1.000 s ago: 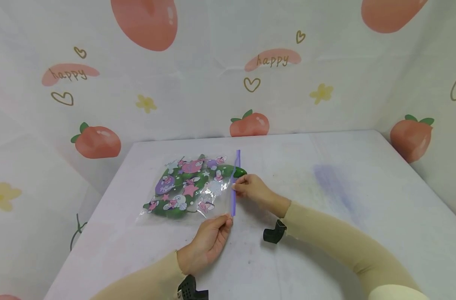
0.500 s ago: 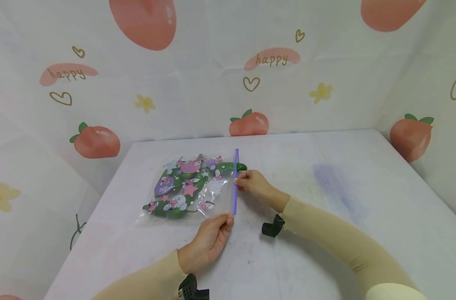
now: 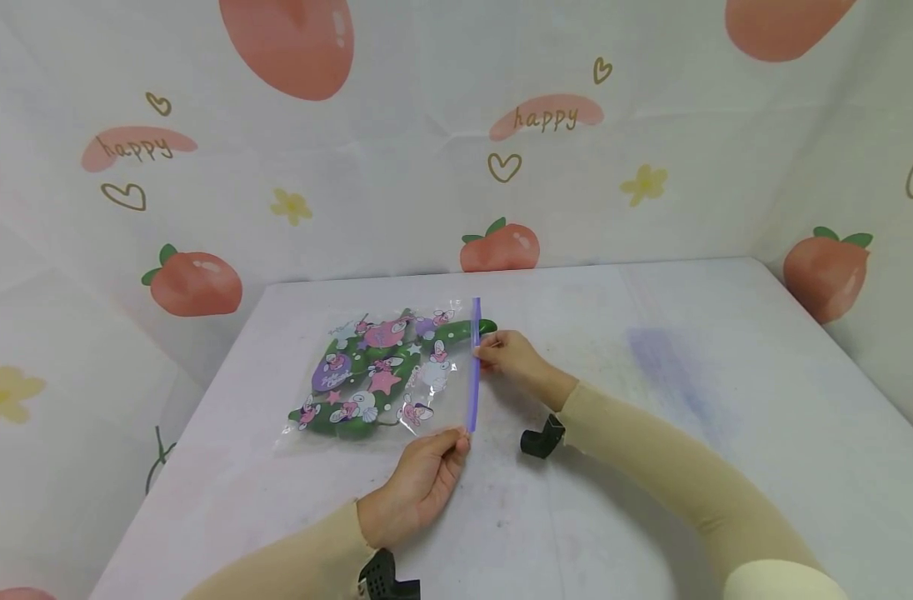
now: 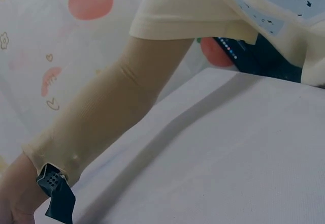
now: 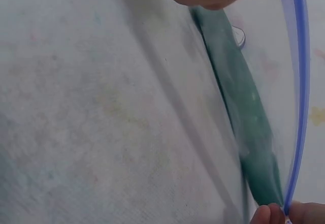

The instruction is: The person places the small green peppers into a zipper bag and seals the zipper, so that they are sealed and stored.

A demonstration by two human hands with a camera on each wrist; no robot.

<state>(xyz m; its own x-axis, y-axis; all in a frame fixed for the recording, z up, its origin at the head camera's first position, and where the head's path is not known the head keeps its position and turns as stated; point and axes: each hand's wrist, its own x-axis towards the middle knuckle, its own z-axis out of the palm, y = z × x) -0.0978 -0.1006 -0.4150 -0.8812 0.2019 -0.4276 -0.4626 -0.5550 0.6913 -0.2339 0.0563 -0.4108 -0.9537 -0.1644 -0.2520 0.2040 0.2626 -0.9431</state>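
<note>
A clear zip bag (image 3: 445,400) with pink and purple cartoon prints lies on the table. Inside it are several glossy green vegetables that look like long peppers. One green pepper (image 3: 489,326) pokes out past the purple zip strip (image 3: 475,392) near its far end. My left hand (image 3: 419,483) pinches the near end of that strip. My right hand (image 3: 520,362) pinches the strip farther along, close by the protruding pepper. In the right wrist view, fingertips (image 5: 269,214) hold the strip's lower end, with a long green shape alongside. The left wrist view shows the right arm, not the left hand.
The white table (image 3: 651,500) has a faint purple stain to the right. A printed fabric backdrop (image 3: 411,167) with peaches and hearts hangs behind. Each forearm carries a black wrist camera (image 3: 542,437). A thin dark green cord (image 3: 158,458) hangs at the table's left edge.
My right hand has slid a little along the strip toward its far end. The protruding pepper's tip has shifted slightly the same way. My left hand has stayed nearly still at the near end.
</note>
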